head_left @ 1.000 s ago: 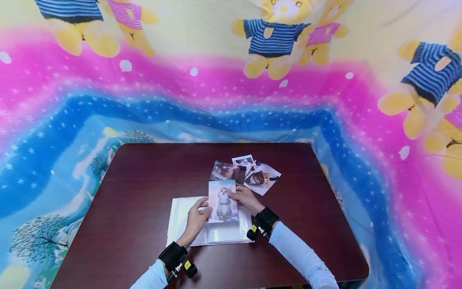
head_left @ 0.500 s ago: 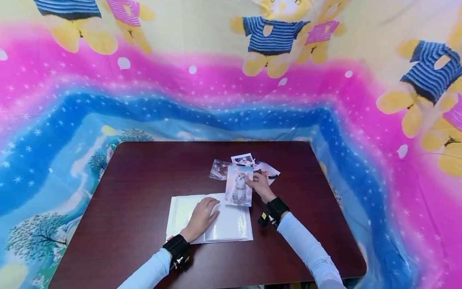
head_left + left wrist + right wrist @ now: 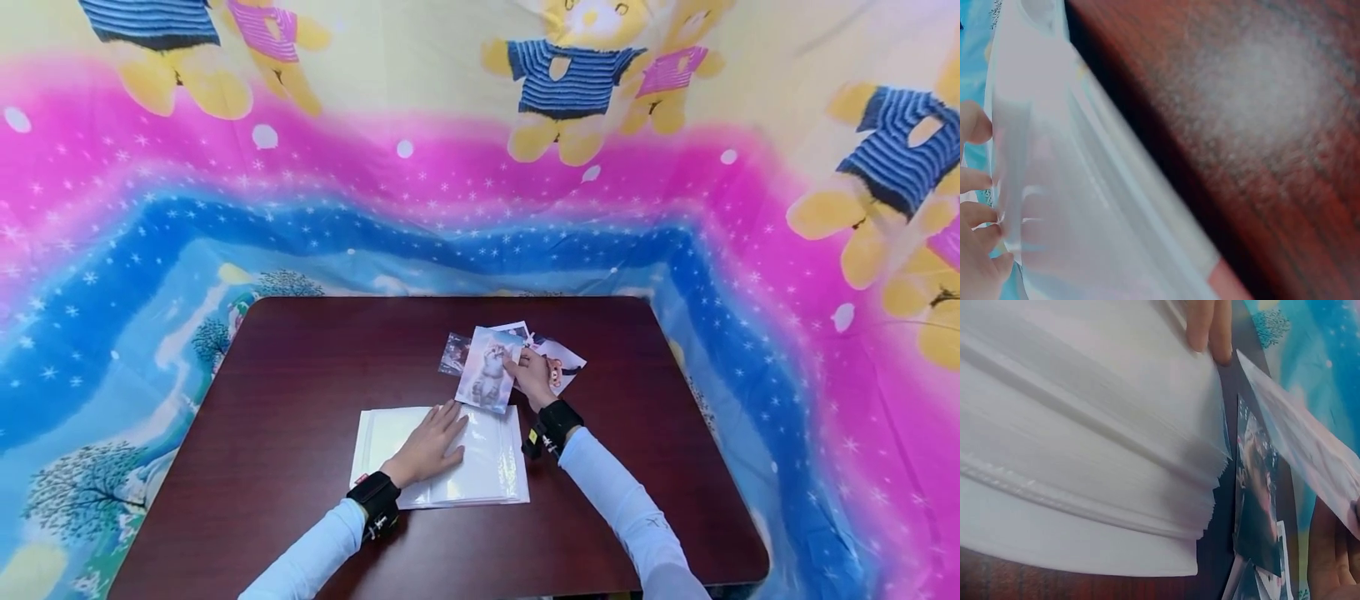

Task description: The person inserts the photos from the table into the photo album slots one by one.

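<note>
A kitten photo (image 3: 483, 379) is pinched at its right edge by my right hand (image 3: 534, 377), just beyond the far edge of an open album with clear plastic sleeves (image 3: 487, 467). In the right wrist view the kitten photo (image 3: 1307, 434) is tilted and raised off the table, fingers behind it. My left hand (image 3: 431, 446) rests flat on the album's pages, fingers spread toward the far edge. The left wrist view shows its fingertips (image 3: 982, 212) along the edge of the sleeves. Beneath and behind the kitten photo lie other photos, including a dark one (image 3: 1259, 494), partly covered.
A dark red-brown table (image 3: 315, 358) carries everything. One loose photo with a brown animal (image 3: 561, 367) lies beyond my right hand. A patterned cloth (image 3: 450, 250) hangs behind the table and along its sides.
The kitten photo has left the album and moved away toward the loose photos, now only in my right hand. My left hand has let go of it and come down on the pages.
</note>
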{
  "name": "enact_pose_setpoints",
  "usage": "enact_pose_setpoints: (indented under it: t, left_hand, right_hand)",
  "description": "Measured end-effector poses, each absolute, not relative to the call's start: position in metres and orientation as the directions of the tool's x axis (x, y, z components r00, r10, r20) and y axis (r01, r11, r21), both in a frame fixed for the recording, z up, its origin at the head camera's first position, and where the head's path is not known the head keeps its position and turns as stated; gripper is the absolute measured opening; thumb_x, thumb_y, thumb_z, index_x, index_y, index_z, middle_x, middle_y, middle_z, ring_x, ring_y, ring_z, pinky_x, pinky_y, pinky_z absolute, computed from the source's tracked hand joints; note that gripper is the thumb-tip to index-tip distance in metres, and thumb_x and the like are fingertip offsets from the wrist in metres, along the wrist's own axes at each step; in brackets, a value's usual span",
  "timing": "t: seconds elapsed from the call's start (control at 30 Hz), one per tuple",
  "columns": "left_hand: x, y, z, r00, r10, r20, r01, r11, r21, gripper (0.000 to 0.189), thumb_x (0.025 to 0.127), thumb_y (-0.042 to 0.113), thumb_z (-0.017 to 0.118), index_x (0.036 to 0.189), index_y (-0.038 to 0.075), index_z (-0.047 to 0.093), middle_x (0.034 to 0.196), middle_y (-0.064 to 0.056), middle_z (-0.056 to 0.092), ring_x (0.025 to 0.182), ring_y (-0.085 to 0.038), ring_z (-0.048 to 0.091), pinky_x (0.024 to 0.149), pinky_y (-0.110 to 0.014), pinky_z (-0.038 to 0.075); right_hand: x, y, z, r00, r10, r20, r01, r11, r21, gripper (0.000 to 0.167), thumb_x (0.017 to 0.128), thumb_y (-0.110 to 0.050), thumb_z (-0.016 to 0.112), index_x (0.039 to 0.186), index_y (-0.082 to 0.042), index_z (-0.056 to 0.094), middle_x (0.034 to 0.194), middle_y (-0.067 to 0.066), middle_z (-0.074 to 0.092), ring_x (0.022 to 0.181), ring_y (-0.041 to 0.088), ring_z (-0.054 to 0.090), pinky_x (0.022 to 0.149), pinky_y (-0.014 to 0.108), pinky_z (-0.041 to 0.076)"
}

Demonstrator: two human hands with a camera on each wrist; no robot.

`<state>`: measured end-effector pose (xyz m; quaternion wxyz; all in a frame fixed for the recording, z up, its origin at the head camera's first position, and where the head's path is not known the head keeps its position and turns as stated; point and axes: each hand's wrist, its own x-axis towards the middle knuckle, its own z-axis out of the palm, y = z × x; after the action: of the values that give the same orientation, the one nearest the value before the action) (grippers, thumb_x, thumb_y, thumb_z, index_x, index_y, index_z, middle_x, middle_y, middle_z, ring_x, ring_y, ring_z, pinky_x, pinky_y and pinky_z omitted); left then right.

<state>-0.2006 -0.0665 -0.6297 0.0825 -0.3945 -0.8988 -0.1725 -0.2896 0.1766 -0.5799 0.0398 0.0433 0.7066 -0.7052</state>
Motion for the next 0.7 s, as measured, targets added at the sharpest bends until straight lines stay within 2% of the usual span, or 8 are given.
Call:
enact_pose_setpoints:
  t: [0.1,0.17,0.27,0.33,0.5,0.6,0.7]
  left_hand:
    - [-0.199,-0.065,-0.631,-0.686,0.673,0.278,0.728,0.641,0.244,0.052,0.096,0.025,0.058,0.137,-0.006,0.052,0.147,-0.032,0.04,0.138,-0.045,0.035,0.111,-0.058,0.028]
    - [-0.197,-0.065,-0.631,-0.691,0.666,0.28,0.722,0.649,0.237,0.052,0.096,0.025,0.058,0.137,-0.006,0.052,0.147,-0.031,0.04,0.138,-0.044,0.035,0.111,-0.058,0.028]
    - [-0.196,-0.065,-0.631,-0.691,0.66,0.294,0.721,0.655,0.224,0.051,0.095,0.024,0.058,0.136,-0.005,0.053,0.146,-0.03,0.041,0.137,-0.044,0.037,0.11,-0.058,0.029]
    - [-0.196,-0.065,-0.631,-0.684,0.657,0.316,0.726,0.654,0.213,0.051,0.094,0.024,0.06,0.135,-0.005,0.055,0.145,-0.03,0.043,0.136,-0.043,0.039,0.109,-0.058,0.031]
    - [-0.196,-0.064,-0.632,-0.642,0.645,0.414,0.754,0.629,0.19,0.048,0.09,0.022,0.062,0.128,-0.006,0.059,0.138,-0.031,0.048,0.129,-0.045,0.045,0.105,-0.058,0.036]
    - [-0.196,-0.063,-0.634,-0.61,0.636,0.472,0.769,0.618,0.161,0.045,0.09,0.023,0.06,0.124,-0.006,0.061,0.133,-0.032,0.051,0.123,-0.046,0.049,0.102,-0.057,0.038]
    - [-0.197,-0.062,-0.636,-0.595,0.634,0.494,0.775,0.615,0.145,0.043,0.089,0.022,0.06,0.122,-0.006,0.062,0.131,-0.032,0.051,0.121,-0.046,0.05,0.1,-0.057,0.039]
  right_hand:
    - [-0.293,0.172,-0.58,-0.993,0.013,-0.116,0.115,-0.025,-0.993,0.032,0.099,-0.012,0.061,0.081,-0.007,0.036,0.065,-0.001,0.033,0.056,0.013,0.031,0.064,0.039,0.03]
    - [-0.297,0.169,-0.581,-0.993,0.021,-0.115,0.114,-0.039,-0.993,0.025,0.098,-0.012,0.062,0.084,-0.006,0.042,0.066,-0.002,0.04,0.055,0.011,0.034,0.06,0.033,0.031]
    - [-0.301,0.161,-0.581,-0.994,0.034,-0.101,0.099,-0.058,-0.993,0.012,0.097,-0.008,0.062,0.098,0.0,0.053,0.073,-0.002,0.054,0.059,0.011,0.044,0.057,0.027,0.037]
    - [-0.304,0.156,-0.582,-0.996,0.048,-0.079,0.076,-0.053,-0.996,0.016,0.096,-0.005,0.062,0.109,0.004,0.056,0.082,0.003,0.062,0.065,0.012,0.051,0.058,0.026,0.044]
    - [-0.307,0.145,-0.586,-0.995,0.085,-0.051,0.047,-0.052,-0.998,0.026,0.096,-0.001,0.06,0.12,0.007,0.054,0.1,0.017,0.066,0.08,0.017,0.062,0.067,0.029,0.054]
    - [-0.31,0.141,-0.591,-0.992,0.115,-0.054,0.048,-0.057,-0.997,0.029,0.096,-0.001,0.061,0.123,0.006,0.053,0.1,0.017,0.066,0.08,0.017,0.062,0.067,0.031,0.055]
    - [-0.313,0.139,-0.597,-0.989,0.139,-0.05,0.045,-0.042,-0.998,0.027,0.095,-0.002,0.062,0.119,0.005,0.053,0.091,0.01,0.065,0.073,0.014,0.059,0.063,0.029,0.053]
